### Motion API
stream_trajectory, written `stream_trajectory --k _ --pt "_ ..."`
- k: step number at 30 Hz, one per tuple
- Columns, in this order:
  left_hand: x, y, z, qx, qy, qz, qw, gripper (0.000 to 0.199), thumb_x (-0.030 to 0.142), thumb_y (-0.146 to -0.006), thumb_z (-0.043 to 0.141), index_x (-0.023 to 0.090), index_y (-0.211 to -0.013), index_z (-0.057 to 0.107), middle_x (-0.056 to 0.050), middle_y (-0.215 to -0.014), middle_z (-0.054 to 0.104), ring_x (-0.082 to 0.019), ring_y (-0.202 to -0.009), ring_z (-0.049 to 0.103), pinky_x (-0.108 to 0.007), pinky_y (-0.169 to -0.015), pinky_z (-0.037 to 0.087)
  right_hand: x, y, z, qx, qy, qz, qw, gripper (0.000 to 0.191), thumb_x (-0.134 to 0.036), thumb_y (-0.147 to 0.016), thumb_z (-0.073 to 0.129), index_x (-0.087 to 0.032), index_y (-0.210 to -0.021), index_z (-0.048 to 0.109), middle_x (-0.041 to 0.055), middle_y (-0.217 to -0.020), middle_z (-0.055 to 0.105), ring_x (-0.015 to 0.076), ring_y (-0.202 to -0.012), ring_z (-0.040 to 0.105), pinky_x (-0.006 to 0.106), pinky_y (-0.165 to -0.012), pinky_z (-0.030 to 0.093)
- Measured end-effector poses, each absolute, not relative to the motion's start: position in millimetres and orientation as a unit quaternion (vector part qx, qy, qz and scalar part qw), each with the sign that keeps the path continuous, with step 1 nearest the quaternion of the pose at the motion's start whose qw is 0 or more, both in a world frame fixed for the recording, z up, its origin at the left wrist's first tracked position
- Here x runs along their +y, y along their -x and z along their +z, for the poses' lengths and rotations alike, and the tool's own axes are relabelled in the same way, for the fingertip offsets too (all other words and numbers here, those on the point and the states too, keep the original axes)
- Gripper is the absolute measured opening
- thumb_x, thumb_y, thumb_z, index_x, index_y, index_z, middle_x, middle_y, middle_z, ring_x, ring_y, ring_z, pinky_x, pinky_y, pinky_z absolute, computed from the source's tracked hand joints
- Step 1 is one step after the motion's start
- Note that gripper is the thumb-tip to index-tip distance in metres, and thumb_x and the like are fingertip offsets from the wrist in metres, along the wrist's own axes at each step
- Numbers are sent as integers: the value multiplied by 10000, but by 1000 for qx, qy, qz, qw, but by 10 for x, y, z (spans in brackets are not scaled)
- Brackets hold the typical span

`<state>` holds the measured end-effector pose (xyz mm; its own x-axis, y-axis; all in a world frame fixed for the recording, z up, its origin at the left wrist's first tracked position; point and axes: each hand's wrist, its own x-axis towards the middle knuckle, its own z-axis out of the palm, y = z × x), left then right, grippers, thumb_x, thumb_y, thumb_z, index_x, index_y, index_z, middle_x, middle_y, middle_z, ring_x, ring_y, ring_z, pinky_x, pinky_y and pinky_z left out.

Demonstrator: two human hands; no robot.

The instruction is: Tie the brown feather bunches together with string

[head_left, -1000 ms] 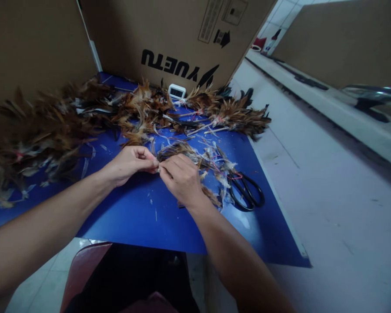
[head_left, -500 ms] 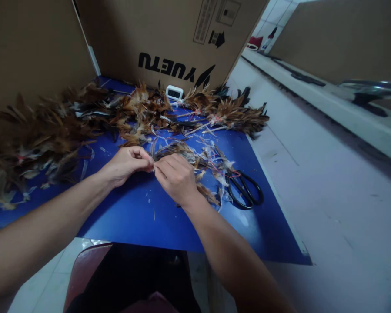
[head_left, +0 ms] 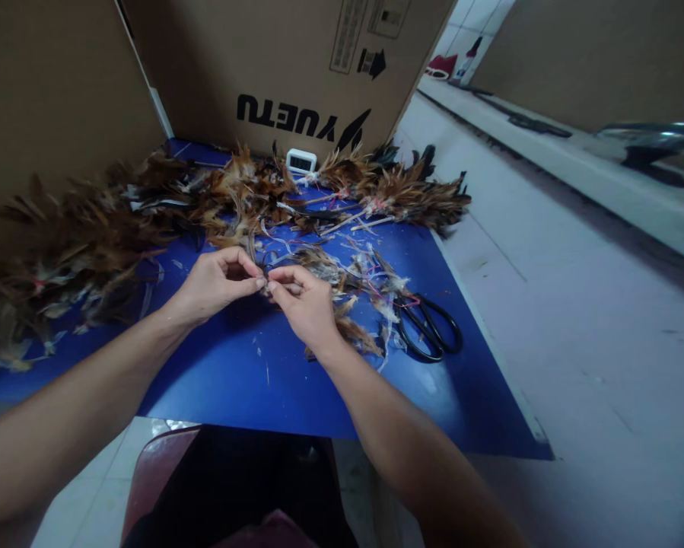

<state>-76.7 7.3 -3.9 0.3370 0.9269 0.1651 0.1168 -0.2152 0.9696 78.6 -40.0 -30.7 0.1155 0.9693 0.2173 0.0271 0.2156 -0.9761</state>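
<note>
Over the blue tabletop (head_left: 221, 380), my left hand (head_left: 216, 283) pinches a small feather bunch (head_left: 265, 288) between thumb and fingertips. My right hand (head_left: 307, 306) meets it there, thumb and forefinger closed on the same bunch. The fingers hide most of what is held. Just beyond and beside my right hand lies a loose pile of brown feathers (head_left: 319, 262) with thin clear strips and red ties. A pair of black-handled scissors (head_left: 430, 331) rests to the right, its blades covered by feathers and strips.
Brown feather bundles (head_left: 90, 228) spread along the left and back of the table, with another bundle (head_left: 415, 194) at back right. A small white digital clock (head_left: 301, 161) stands before a cardboard box (head_left: 205, 61). A pale wall and ledge (head_left: 524, 137) border the right.
My right hand has turned and its fingers have drawn back slightly, so the held feathers show more between the fingertips. The whole view has shifted slightly.
</note>
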Motion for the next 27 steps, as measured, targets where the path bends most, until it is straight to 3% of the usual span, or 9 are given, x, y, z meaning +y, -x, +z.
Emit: stream_trajectory --k 16,27 --pt "-60 700 -98 403 -738 474 261 88 248 -729 706 182 -739 649 -22 -817 737 -151 -747 686 -255 -703 555 -380 -737 -245 -457 460 444 619 98 -208 -749 658 -199 -844 637 -15 -781 678 126 -682 684 281 -663 607" --pt "-110 675 -92 394 -734 499 237 56 201 -701 731 221 -746 703 -10 -840 749 -172 -787 697 -286 -748 565 -351 -737 -201 -429 436 496 616 88 -230 -753 646 -195 -831 624 -40 -688 638 114 -614 661 252 -546 602"
